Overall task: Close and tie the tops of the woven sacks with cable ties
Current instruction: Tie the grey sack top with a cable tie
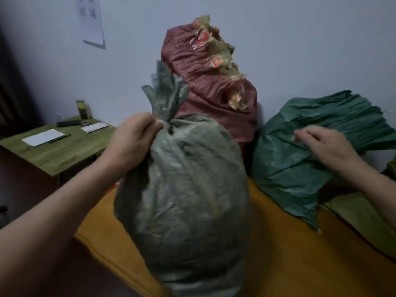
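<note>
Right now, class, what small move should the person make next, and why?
Probably the right hand should start bunching the dark green woven sack's top: it lies fanned open beside that hand, while the grey-green woven sack's neck is already gathered in the left hand.

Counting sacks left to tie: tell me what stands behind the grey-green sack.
A red woven sack stands behind the grey-green sack, crumpled wrappers showing through its opening. Its lower part is hidden by that sack.

a low table (pixel 64 151) draped in green cloth stands by the wall; on it a white sheet (pixel 42 137) with a pen (pixel 60 138) just beside it, a dark flat thing (pixel 68 123), a tall clear container (pixel 82 112) and a small white card (pixel 95 127); a paper notice (pixel 91 20) hangs above the table, an orange cover (pixel 289 243) spreads to its right
</note>
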